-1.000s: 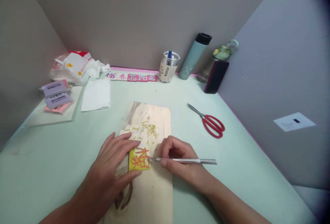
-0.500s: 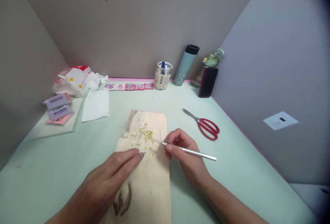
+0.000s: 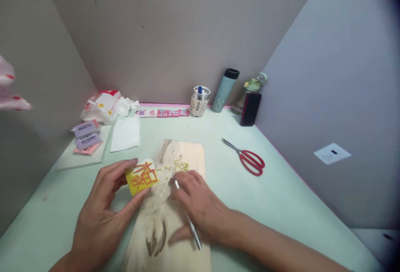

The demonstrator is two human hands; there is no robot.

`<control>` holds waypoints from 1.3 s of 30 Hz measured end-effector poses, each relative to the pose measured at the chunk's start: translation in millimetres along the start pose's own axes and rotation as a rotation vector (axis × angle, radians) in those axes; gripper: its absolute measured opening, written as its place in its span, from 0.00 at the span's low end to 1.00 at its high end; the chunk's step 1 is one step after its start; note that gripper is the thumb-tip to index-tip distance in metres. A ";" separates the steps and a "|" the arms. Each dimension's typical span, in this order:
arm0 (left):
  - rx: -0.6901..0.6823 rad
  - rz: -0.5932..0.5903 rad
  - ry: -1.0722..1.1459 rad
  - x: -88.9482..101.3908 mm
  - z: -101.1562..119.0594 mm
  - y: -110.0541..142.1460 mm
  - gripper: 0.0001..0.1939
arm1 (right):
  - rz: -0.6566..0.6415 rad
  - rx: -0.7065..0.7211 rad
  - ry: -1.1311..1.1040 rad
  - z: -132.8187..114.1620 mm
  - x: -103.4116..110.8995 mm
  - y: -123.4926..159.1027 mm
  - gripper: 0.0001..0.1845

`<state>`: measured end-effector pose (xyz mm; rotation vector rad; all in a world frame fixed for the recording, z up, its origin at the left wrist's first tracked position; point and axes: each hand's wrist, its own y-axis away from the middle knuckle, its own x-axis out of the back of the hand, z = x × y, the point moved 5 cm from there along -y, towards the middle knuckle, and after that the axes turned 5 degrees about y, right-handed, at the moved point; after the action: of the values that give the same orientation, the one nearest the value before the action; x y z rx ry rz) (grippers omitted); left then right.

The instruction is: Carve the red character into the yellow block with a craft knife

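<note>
Block [image 3: 141, 177] is pinched in left hand [image 3: 104, 207], knife [image 3: 194, 232] held by right hand [image 3: 201, 205], thumb splayed; shavings [image 3: 185, 166] probably getting cleared, light sweep needed.

On the pale green table [image 3: 281, 197], small curled yellow shavings [image 3: 185, 167] lie on a flat wooden board [image 3: 171, 218]. A square yellow block [image 3: 142, 177] is in the left hand [image 3: 100, 209], by the board's left edge. Red-handled metal scissors [image 3: 241, 152] lie right of the board; a white paper sheet [image 3: 126, 136] lies behind, leftward; a clear cylindrical jar [image 3: 199, 106] stands behind.

right hand [image 3: 200, 205] hides part of the silver tool [image 3: 193, 232]; pink thing [image 3: 11, 90] (blurred) cut by left edge.
</note>
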<state>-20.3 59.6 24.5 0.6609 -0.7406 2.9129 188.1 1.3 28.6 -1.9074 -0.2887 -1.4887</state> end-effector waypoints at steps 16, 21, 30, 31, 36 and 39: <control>0.008 0.213 0.236 25.4 2.5 -15.9 0.21 | 0.052 -0.052 0.119 13.8 -38.3 -89.1 0.19; 0.033 0.183 0.226 25.5 1.5 -12.8 0.21 | 0.104 -0.226 0.125 53.0 -25.6 -79.8 0.13; 0.145 0.073 0.277 21.5 0.8 -17.5 0.23 | 0.088 -0.165 0.053 29.0 -19.2 -57.0 0.20; 0.182 0.003 0.293 16.5 0.3 -15.9 0.24 | 0.116 -0.213 0.053 38.0 -15.2 -55.1 0.16; 0.079 -0.518 0.192 -22.3 11.4 5.2 0.27 | 0.238 -0.433 -0.004 69.1 8.7 -31.2 0.12; 0.014 -0.706 0.153 -30.1 9.0 9.8 0.31 | 0.228 -0.471 -0.069 67.2 16.6 -14.6 0.12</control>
<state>8.8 48.0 14.6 0.5467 -0.3636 2.2842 236.6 50.8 42.4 -2.2684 0.2686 -1.4237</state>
